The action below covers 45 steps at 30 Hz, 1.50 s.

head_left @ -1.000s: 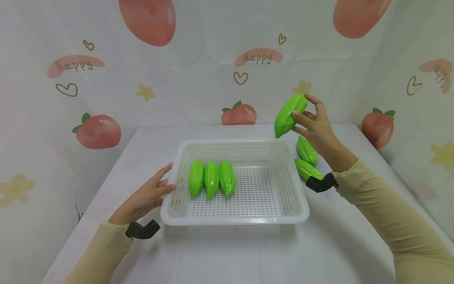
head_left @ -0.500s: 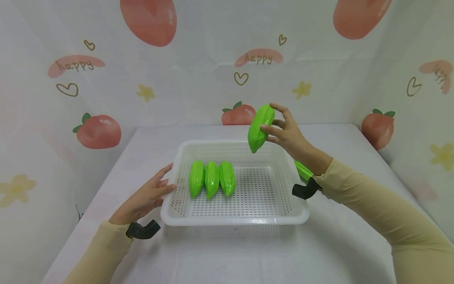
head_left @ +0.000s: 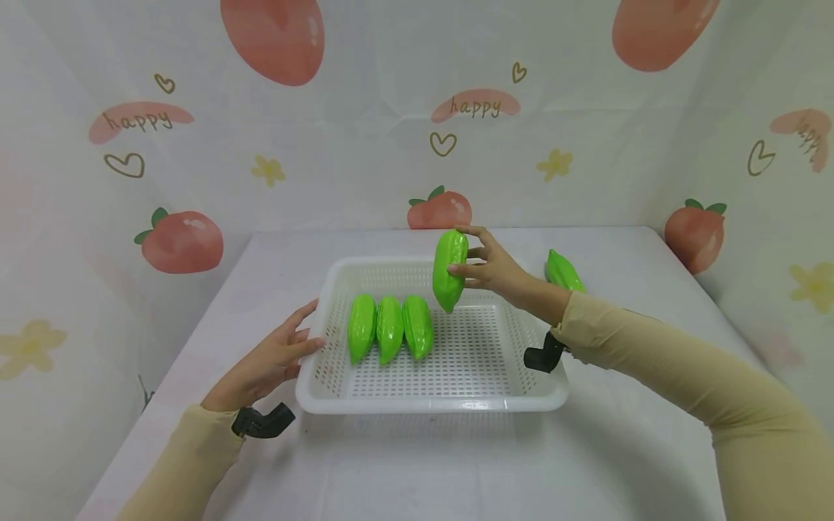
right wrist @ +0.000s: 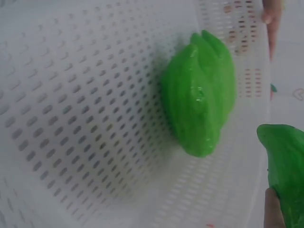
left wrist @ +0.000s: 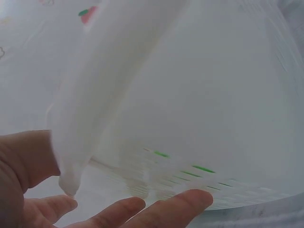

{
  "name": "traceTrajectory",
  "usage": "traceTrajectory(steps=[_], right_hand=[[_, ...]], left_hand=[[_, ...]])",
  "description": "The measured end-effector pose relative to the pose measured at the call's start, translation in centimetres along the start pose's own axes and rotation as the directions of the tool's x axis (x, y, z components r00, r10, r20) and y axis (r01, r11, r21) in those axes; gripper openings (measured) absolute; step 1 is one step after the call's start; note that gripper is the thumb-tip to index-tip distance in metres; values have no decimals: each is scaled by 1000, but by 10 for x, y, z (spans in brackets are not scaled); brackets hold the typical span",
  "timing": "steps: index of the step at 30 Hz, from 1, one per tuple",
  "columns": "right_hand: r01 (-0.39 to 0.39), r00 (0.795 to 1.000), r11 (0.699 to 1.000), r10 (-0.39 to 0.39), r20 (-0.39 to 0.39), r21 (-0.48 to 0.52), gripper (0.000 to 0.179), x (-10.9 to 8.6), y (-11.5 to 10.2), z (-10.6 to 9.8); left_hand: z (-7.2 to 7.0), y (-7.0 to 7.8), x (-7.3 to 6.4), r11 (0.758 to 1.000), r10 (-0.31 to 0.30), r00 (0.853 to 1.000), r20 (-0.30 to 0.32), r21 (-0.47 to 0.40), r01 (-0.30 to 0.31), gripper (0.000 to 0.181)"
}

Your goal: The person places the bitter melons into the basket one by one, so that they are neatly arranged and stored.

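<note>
A white perforated plastic basket (head_left: 430, 405) stands in the middle of the table, with three green star fruits (head_left: 389, 329) side by side in its left half. My left hand (head_left: 276, 354) holds the basket's left rim, the thumb at the edge and the fingers along the outer wall; the left wrist view shows these fingers (left wrist: 171, 209) under the rim. My right hand (head_left: 491, 268) grips another star fruit (head_left: 449, 269) between thumb and fingers, upright over the back of the basket. In the right wrist view, the held star fruit (right wrist: 287, 166) shows at the right edge.
One more star fruit (head_left: 564, 270) lies on the white table (head_left: 417, 470) right of the basket, partly behind my right forearm. A printed cloth backdrop (head_left: 365, 108) rises behind the table and along both sides.
My right hand has carried its star fruit left and down, from beyond the basket's right rear corner to over the basket. My left hand and the basket have stayed in place.
</note>
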State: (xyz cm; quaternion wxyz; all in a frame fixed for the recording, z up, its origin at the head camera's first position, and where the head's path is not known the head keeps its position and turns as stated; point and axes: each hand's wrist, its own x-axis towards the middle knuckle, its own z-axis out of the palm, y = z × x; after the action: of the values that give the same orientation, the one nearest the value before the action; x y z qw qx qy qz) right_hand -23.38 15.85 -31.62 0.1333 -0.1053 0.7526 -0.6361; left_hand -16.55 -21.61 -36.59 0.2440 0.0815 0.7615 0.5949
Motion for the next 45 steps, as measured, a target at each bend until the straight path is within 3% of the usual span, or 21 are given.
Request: traceTrajectory(steps=[8,20,34,45], right_hand=[[-67,993,994,75,94,-87,77,5,11,5],[-183,969,965,209,130,-189,75,10,22,11],[-343,922,882,382,64,-322,72,16,37,23],[-395,895,856,440,69,-334,70,15,39,24]], left_hand=[[0,0,0,1000,-4,1000,-3,1,4,79],[0,0,0,1000,-4,1000,6,-9,4,79],[0,0,0,1000,4,1000,10,-21,-3,80],[0,-1,1,999,2,1000,11,-36,-1,80]])
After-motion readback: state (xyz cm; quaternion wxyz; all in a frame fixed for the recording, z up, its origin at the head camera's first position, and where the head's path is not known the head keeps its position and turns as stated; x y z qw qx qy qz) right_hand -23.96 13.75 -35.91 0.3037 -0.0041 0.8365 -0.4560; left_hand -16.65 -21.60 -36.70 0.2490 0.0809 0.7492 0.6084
